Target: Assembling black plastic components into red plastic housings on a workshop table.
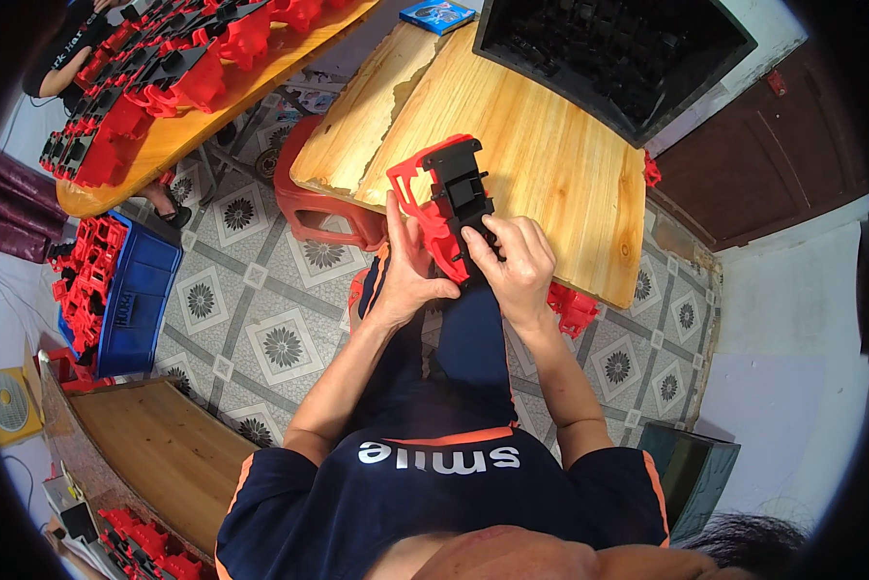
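A red and black plastic assembly (462, 198), with a red shell on one side and a black frame with a square recess on the other, is held up between my hands. It hangs tilted over the near edge of the wooden table (541, 145). My left hand (407, 280) grips the red shell from the left and below, its thumb across the lower end. On the other side, my right hand (520, 263) is closed at the black frame, with thumb and fingers pressed on its right edge. Whether a small piece sits under those fingertips is hidden.
Many similar red and black parts lie on another table (198, 126) at far left and fill a blue crate (135, 309). A large black tray (613, 58) stands at the table's far side, beside a blue disc case (436, 15). A red stool (309, 198) stands close left. Another person's arm (65, 72) shows far left.
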Demonstrator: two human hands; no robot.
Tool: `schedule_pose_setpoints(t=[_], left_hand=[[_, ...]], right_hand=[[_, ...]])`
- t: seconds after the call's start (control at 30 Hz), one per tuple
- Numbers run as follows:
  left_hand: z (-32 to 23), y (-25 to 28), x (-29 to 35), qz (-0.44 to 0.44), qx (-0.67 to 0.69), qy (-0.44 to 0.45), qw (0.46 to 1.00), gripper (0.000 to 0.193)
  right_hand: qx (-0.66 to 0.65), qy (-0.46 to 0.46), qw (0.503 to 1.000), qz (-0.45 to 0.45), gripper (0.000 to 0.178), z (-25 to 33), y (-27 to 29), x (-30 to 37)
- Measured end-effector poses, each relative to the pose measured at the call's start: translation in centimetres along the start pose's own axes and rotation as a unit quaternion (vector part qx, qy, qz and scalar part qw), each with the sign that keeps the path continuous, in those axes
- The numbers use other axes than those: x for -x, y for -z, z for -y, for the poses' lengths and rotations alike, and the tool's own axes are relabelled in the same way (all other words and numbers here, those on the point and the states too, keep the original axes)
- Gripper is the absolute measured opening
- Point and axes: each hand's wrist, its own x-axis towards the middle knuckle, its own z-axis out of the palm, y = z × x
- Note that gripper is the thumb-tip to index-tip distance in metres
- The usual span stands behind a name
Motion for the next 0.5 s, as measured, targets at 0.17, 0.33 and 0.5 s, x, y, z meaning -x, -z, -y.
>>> schedule_pose_setpoints(t=[0.17, 0.33, 0.5], left_hand=[[0.0, -0.3, -0.3, -0.030, 0.083, 0.020, 0.996, 0.130], [-0.4, -1.2, -0.7, -0.127, 0.040, 0.082, 0.988, 0.081], [0.1, -1.0, -0.5, -0.134, 0.015, 0.089, 0.987, 0.087]], right_hand=[[0.055, 0.052, 0.997, 0.004, 0.026, 0.7, -0.3, 0.5], [0.044, 0.072, 0.995, 0.046, 0.031, 1.5, -0.4, 1.1], [-0.053, -0.098, 0.993, -0.023, 0.032, -0.1, -0.9, -0.8]])
